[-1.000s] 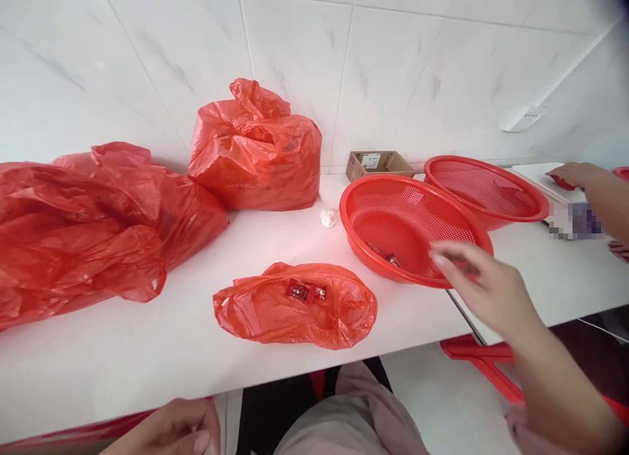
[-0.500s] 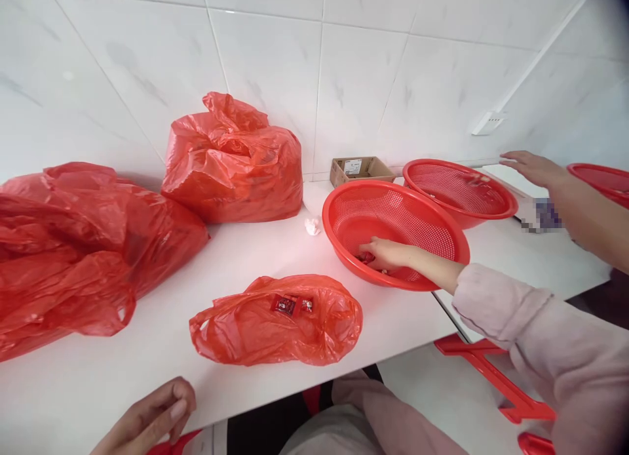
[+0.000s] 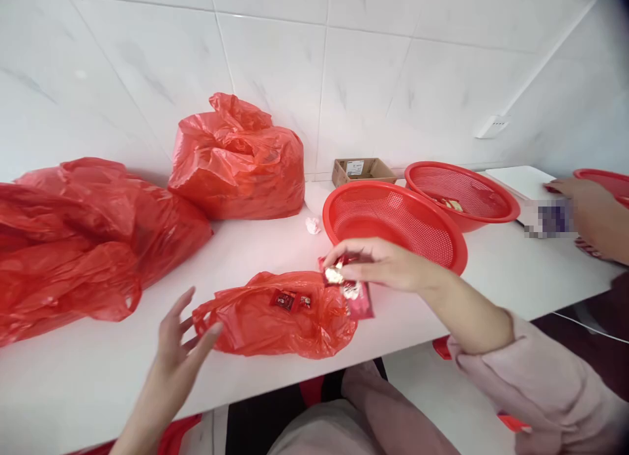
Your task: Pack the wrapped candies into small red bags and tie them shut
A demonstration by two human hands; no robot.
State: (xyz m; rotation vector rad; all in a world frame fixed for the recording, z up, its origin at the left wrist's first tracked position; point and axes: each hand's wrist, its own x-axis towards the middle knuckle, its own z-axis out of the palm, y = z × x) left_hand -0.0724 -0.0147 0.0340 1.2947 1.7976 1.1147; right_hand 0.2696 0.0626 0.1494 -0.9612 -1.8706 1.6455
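My right hand (image 3: 376, 265) is closed on small red packets (image 3: 356, 297) with shiny light patches, held over the right end of an open red plastic bag (image 3: 255, 327). What is inside the packets I cannot make out. Two small dark-and-red packets (image 3: 289, 300) lie in that bag. My left hand (image 3: 179, 350) is open, thumb and fingers spread, at the bag's left end. Right behind my right hand stands a red perforated basket (image 3: 393, 209); its near bottom is hidden by the hand.
Two full red plastic bags (image 3: 240, 173) stand left and back. A crumpled white tissue (image 3: 312, 225) lies beside the basket. Behind are a small cardboard box (image 3: 363, 171) and a second red basket (image 3: 462, 189). At right, another person's arm (image 3: 599, 212) reaches over the table.
My right hand has come out of the near basket with red packets and moved left over the bag. My left hand has risen and spread. The other person's hand has lowered.
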